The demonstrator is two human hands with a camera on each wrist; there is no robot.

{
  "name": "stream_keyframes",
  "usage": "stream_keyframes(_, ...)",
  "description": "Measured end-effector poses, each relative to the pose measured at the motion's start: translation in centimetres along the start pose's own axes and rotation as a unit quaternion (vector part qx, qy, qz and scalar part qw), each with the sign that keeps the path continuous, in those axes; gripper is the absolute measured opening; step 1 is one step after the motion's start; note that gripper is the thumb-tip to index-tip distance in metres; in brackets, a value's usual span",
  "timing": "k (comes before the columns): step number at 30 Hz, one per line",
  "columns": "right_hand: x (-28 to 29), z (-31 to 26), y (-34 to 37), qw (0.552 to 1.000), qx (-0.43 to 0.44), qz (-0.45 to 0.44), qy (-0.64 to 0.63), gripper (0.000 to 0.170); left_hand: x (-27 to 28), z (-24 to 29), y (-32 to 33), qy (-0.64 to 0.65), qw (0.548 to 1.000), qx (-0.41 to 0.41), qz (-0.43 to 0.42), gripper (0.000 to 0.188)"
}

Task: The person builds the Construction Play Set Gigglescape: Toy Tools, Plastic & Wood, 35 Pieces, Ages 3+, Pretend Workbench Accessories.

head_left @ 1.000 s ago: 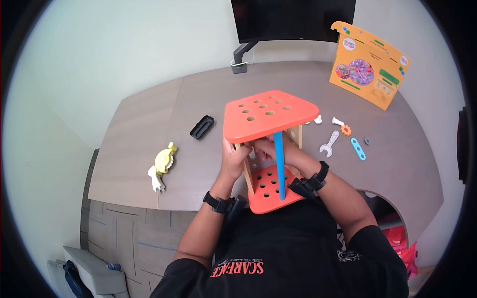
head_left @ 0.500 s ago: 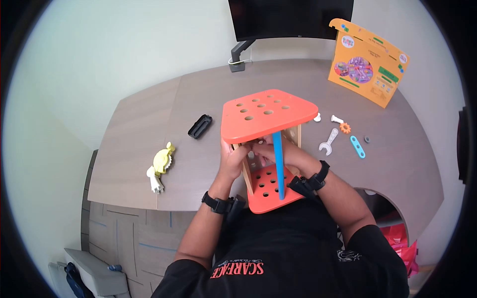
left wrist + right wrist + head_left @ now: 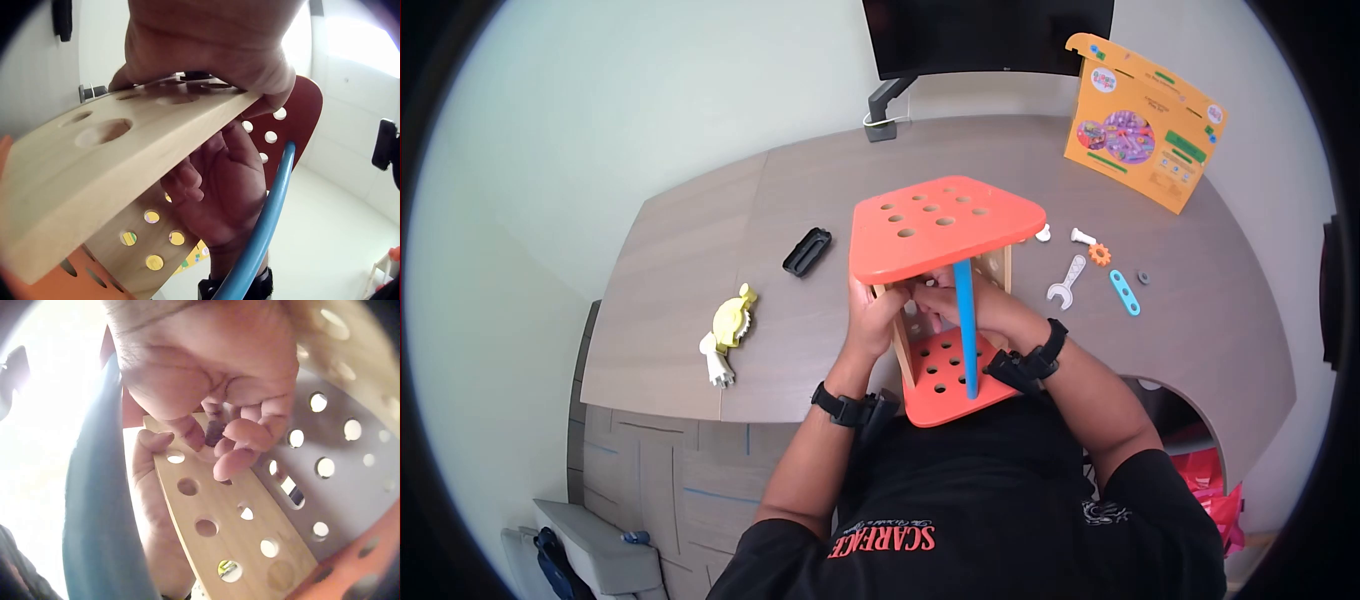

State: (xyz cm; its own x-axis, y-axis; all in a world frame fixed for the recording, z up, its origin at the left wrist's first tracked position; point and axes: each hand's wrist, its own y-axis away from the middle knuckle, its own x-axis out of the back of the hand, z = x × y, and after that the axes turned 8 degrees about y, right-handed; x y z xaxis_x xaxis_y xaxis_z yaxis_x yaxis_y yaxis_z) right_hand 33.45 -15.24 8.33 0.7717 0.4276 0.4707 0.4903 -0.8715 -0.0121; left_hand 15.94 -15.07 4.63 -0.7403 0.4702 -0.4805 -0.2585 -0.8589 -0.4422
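Observation:
A toy construction frame with an orange top panel (image 3: 945, 225), an orange base and a blue rod (image 3: 966, 330) stands tilted close to the person's body. The left hand (image 3: 873, 322) grips its wooden side panel (image 3: 240, 540) from outside, thumb over the edge. Reaching inside between the panels, the right hand (image 3: 212, 362) pinches a small dark grey piece (image 3: 214, 433) against that wooden panel, near its upper holes. The piece's exact shape is mostly hidden by the fingers. In the left wrist view, the right palm (image 3: 228, 181) shows beneath the panel.
Right of the frame lie a grey toy wrench (image 3: 1067, 283), an orange gear (image 3: 1099, 255), a blue strip (image 3: 1124, 293), a grey ring (image 3: 1143, 277) and white pieces. To the left are a black tray (image 3: 807, 252) and a yellow toy saw (image 3: 731, 322). A yellow box (image 3: 1145, 125) stands behind.

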Motion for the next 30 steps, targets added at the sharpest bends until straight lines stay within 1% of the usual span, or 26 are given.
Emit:
stream_keyframes(1,0.0,-0.1,0.2,1.000,-0.003,-0.001,0.003,0.027,0.0,0.1,0.0,-0.002,1.000,0.007,-0.004,0.045)
stream_keyframes(4,-0.1,-0.8,0.6,0.999,0.026,-0.014,0.036,0.026,1.1,-0.9,-0.1,-0.007,1.000,0.001,-0.007,0.046)
stream_keyframes(7,-0.1,-0.5,0.5,0.998,0.026,-0.011,0.058,0.023,1.3,-1.1,0.2,0.008,1.000,0.024,-0.014,0.046)
stream_keyframes(10,-0.2,-1.4,0.9,1.000,0.000,-0.009,0.019,0.022,-0.1,0.5,0.5,0.031,0.997,0.064,-0.033,0.044)
stream_keyframes(12,-1.3,0.5,0.1,0.992,0.120,0.046,-0.012,0.024,1.6,-1.3,0.4,-0.023,1.000,0.006,-0.016,0.041)
stream_keyframes(13,-1.8,1.4,-0.3,0.981,0.179,0.073,-0.027,0.026,1.6,-1.5,0.3,-0.050,0.998,-0.023,-0.008,0.040)
stream_keyframes(16,-1.9,2.6,-0.9,0.988,0.053,0.020,-0.143,0.031,0.8,-1.1,0.8,-0.019,1.000,-0.011,0.003,0.037)
stream_keyframes(19,-1.3,1.2,-0.1,0.993,0.010,-0.006,-0.120,0.035,0.0,-0.4,1.1,-0.044,0.999,0.001,0.021,0.038)
stream_keyframes(22,-1.2,-1.3,1.2,0.995,-0.003,0.030,-0.090,0.036,0.8,-0.8,1.0,-0.037,0.999,-0.014,0.004,0.042)
stream_keyframes(24,-2.3,0.1,0.6,0.986,0.059,0.066,-0.143,0.048,0.5,-0.7,1.0,-0.030,1.000,-0.008,0.005,0.043)
stream_keyframes(26,-2.7,1.3,0.2,0.979,0.092,0.078,-0.164,0.056,0.4,-0.6,1.0,-0.025,1.000,0.006,0.005,0.045)
stream_keyframes(29,-2.5,1.6,0.0,0.983,0.083,0.068,-0.150,0.056,0.6,-0.4,0.9,-0.037,0.999,0.015,0.005,0.048)
stream_keyframes(30,-2.7,1.3,-0.1,0.984,0.067,0.072,-0.148,0.055,0.4,-0.3,0.9,-0.047,0.999,0.011,0.011,0.049)
